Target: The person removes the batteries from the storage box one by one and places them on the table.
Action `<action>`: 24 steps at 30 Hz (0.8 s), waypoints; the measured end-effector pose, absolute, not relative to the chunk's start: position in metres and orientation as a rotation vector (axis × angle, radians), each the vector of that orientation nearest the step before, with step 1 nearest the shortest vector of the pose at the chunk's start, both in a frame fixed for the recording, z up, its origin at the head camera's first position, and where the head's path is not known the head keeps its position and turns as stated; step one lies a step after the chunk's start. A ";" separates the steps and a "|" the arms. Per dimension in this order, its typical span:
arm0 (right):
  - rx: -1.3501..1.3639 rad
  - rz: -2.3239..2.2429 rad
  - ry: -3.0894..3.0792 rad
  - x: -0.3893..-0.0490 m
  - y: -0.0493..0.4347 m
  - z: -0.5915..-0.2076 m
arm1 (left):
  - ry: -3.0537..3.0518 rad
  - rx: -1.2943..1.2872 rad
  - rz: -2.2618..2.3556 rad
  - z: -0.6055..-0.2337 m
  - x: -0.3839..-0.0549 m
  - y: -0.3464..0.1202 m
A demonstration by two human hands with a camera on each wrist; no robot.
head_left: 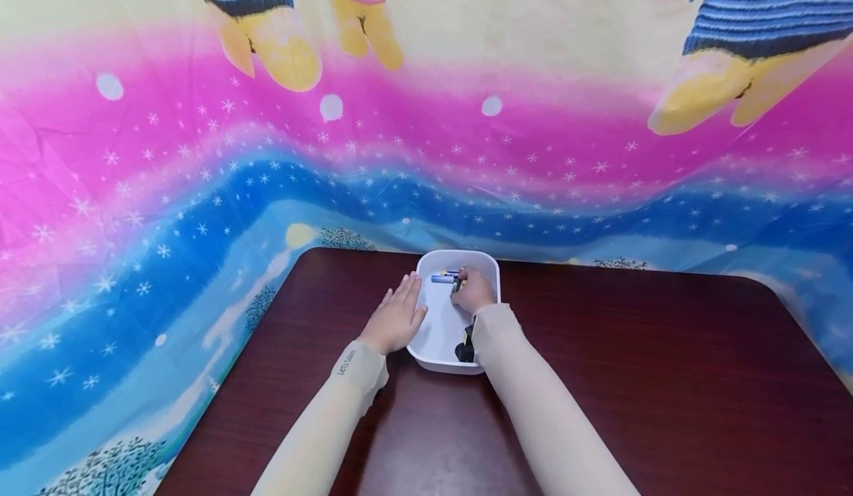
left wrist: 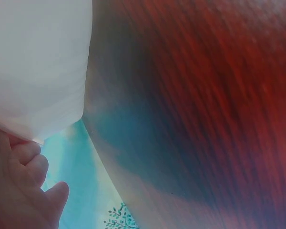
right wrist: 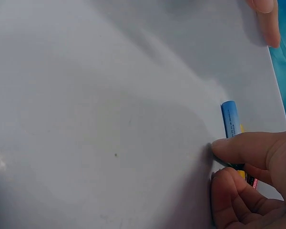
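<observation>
inside white tray (head_left: 436,326), pinching dark item (head_left: 456,286) with right hand (head_left: 476,291), likely steadying tray with straight-fingered left hand (head_left: 395,315).

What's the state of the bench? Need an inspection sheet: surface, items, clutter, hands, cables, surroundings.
Surface: dark red-brown table, glossy
Job's things: white tray on the table; inside, a blue cylinder, another small item beside it, partly hidden, and a black object near the tray's near end
Clutter: nothing seen outside the tray
Left hand: hand rests at the tray's left rim, fingers extended
Right hand: hand inside the tray, pinching a small dark item, mostly covered
Cables: nothing seen
Surroundings: printed backdrop behind the table, snowflakes and cartoon figures
</observation>
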State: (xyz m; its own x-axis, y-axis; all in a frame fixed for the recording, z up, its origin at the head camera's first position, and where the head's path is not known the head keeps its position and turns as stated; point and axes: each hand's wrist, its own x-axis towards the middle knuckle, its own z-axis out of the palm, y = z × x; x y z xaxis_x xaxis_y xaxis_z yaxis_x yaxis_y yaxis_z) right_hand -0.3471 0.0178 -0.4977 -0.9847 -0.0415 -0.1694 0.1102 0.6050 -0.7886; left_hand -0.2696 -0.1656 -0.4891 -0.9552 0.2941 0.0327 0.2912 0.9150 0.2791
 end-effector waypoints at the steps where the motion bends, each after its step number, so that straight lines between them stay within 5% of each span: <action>1: 0.058 -1.323 2.659 -0.347 0.018 -0.498 | 3.066 0.471 0.446 -0.489 -0.270 -0.166; 24: -0.001 -1.323 2.661 -0.343 0.016 -0.495 | 3.054 0.461 0.468 -0.487 -0.269 -0.166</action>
State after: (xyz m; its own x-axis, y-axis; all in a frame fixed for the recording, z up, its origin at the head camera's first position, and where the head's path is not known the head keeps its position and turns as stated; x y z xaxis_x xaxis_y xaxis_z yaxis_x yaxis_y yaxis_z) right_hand -0.3426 0.0164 -0.4951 -0.9857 -0.0756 -0.1507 0.0745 0.6063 -0.7918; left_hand -0.2688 -0.1660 -0.4872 -0.9564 0.2908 0.0271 0.2856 0.9117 0.2954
